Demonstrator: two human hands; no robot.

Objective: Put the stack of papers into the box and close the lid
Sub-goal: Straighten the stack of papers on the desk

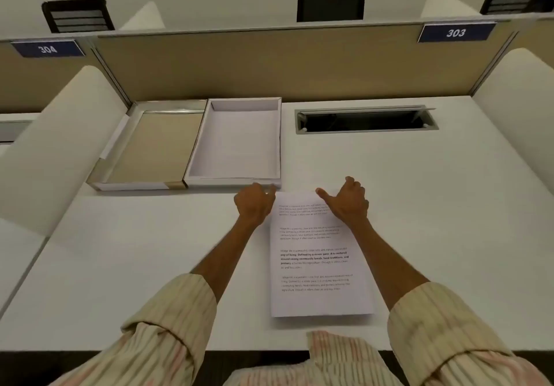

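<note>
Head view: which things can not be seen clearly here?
- Paper stack: the printed text is too blurred to read; its thickness cannot be judged from above.
- Left hand and right hand: the fingers curl away from the camera, so contact with the stack is unclear.
- Cable slot: inside too dark.

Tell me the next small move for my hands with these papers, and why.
Probably close both hands on the far end of the stack of papers and lift it. The left hand and right hand flank that end with no grip yet, the stack lies flat on the desk, and the open box sits empty just beyond.
</note>
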